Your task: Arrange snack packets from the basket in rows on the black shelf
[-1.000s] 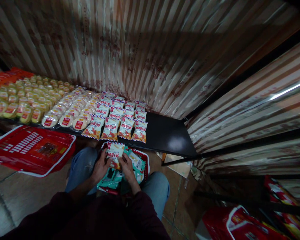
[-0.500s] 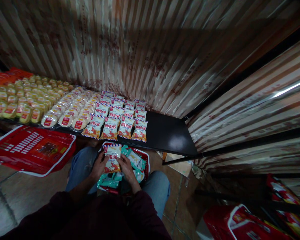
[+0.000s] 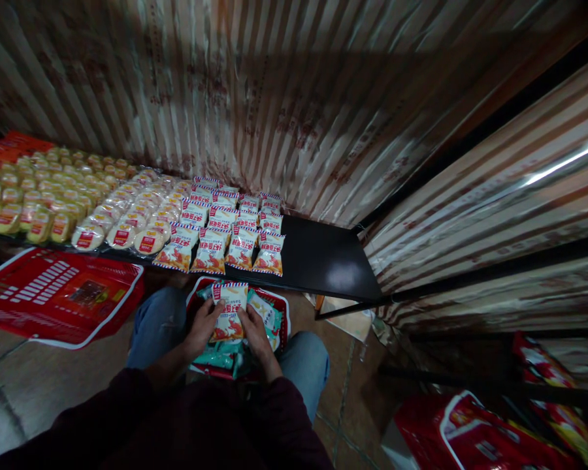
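Observation:
Between my knees, my left hand (image 3: 204, 328) and my right hand (image 3: 256, 333) grip a snack bag (image 3: 229, 313) by its two sides, printed face up. The bag is white and orange with red lettering and a striped top edge. Under it is a red basket (image 3: 287, 313) with several teal snack packets (image 3: 218, 356) inside. In front, matching snack bags (image 3: 209, 251) stand in rows on a black shelf (image 3: 323, 261). My fingers behind the held bag are hidden.
Round wrapped cakes (image 3: 122, 236) and yellow packaged cakes (image 3: 61, 225) fill the shelf's left part. A second red basket (image 3: 122, 287) lies at the left on the tiled floor. At lower right is a red bag-like thing (image 3: 421, 424) beside a dark metal frame (image 3: 445, 382). Striped sheeting (image 3: 284, 98) hangs behind.
Both hands have carried the snack bag slightly right over the basket, still holding its two sides. The whole view has shifted a little, so the shelf appears further left.

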A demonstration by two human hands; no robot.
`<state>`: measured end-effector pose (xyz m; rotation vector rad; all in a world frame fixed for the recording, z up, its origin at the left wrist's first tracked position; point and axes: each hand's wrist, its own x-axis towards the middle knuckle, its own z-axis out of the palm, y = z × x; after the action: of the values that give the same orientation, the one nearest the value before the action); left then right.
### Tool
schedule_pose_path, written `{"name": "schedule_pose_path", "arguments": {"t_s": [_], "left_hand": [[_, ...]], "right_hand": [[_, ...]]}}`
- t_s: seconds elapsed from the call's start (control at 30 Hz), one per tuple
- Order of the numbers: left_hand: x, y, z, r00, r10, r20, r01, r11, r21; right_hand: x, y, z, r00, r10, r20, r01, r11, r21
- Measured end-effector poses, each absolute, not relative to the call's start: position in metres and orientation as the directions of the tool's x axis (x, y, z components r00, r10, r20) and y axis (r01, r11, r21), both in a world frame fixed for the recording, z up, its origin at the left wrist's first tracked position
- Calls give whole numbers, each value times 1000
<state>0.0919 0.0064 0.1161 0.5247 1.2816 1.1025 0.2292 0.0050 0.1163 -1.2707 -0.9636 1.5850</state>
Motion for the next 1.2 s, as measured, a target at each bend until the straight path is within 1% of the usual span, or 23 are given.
{"name": "schedule_pose_path", "arguments": {"t_s": [0.1, 0.33, 0.5, 0.7, 0.83, 1.0, 1.1, 1.2], "left_hand": [[100, 9, 118, -88, 884, -460, -352, 405, 844], [114, 13, 137, -101, 878, -468, -326, 415, 849], [124, 15, 129, -141, 899, -414, -272, 366, 890], [133, 21, 115, -244, 906, -346, -149, 317, 936], [136, 25, 115, -252, 923, -291, -37, 292, 956], [138, 33, 120, -249, 927, -279, 66, 304, 950], [141, 37, 121, -259, 924, -280, 76, 309, 948], [145, 40, 119, -270, 918, -289, 43, 312, 949]], "right_hand": [[231, 3, 115, -98, 950, -296, -136, -308, -942], [241, 1, 112, 18, 977, -211, -17, -211, -977], [248, 0, 114, 65, 977, -201, 9, -202, -979], [251, 0, 117, 102, 983, -153, 56, -160, -986], [251, 2, 116, 148, 979, -138, 52, -147, -988], [253, 1, 114, 177, 975, -134, 52, -146, -988], [256, 0, 112, 196, 971, -140, 70, -156, -985], [257, 1, 109, 215, 967, -139, 79, -159, -984]]}}
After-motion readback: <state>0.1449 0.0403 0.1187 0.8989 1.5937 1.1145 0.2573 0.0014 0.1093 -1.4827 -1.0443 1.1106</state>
